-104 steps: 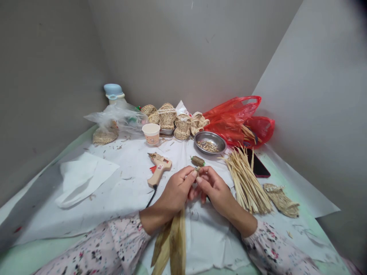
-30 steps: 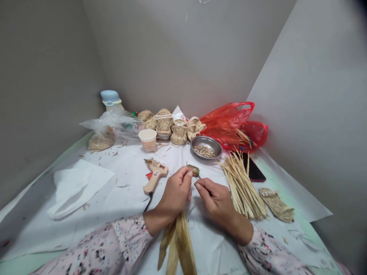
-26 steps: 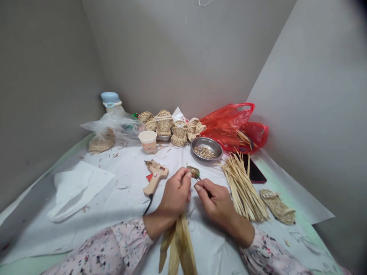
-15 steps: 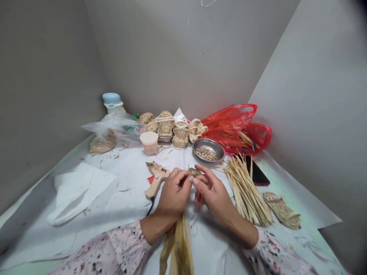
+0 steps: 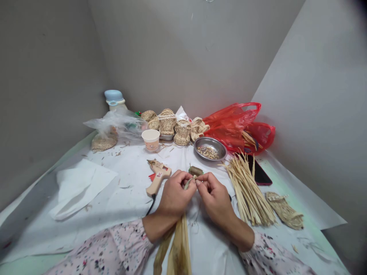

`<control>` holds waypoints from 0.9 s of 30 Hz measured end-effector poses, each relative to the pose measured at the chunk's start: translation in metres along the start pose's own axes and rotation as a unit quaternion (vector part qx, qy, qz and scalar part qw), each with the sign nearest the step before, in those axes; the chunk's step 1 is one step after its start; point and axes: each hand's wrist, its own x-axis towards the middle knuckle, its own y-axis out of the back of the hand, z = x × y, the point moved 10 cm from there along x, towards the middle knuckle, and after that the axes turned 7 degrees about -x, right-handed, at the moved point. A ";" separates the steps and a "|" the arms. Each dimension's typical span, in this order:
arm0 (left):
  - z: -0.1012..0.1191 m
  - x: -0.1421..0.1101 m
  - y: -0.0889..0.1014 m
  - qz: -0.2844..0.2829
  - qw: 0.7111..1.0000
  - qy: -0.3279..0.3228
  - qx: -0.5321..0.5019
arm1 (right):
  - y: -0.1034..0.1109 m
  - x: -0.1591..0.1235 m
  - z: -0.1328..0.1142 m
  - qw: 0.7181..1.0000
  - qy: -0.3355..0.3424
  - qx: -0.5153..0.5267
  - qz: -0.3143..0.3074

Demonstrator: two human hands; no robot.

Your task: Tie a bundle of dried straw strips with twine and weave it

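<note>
Pinching a pale straw strip (image 5: 189, 183) between their fingertips, the left hand (image 5: 174, 194) and right hand (image 5: 214, 198) meet over a sheet of white paper (image 5: 123, 206), both closed with fingers curled and only a short length of the strip showing. Its long axis slants from the left hand's fingers up and to the right, away from the person. Just beyond the grip sits a small, dark brown wrapped bundle (image 5: 196, 170), lying almost crosswise; whether it touches the strip is hard to tell. A thin thread (image 5: 197, 218) hangs below the grip, near the right hand.

Long, dried husk strips (image 5: 179, 248) lie under the left wrist, pointing from the grip toward the person. Just left of the grip rests a beige hot glue gun (image 5: 157, 177), its nozzle aimed up and to the left. Beyond the grip are a steel bowl (image 5: 210, 143) of straw scraps and small woven straw pieces (image 5: 182, 133). To the right lies a bundle of straw strips (image 5: 249, 193), with a woven straw sandal (image 5: 283, 215) farther out. A white tissue (image 5: 80, 189) lies well left.
</note>
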 end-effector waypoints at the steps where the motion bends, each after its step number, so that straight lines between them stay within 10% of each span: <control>1: 0.000 0.000 0.000 0.001 1.000 -0.003 0.005 | 0.001 0.000 -0.002 1.000 0.007 -0.011 0.002; 27: -0.012 -0.003 -0.007 0.000 0.999 0.005 0.040 | 0.001 -0.002 -0.013 0.989 0.076 -0.124 0.001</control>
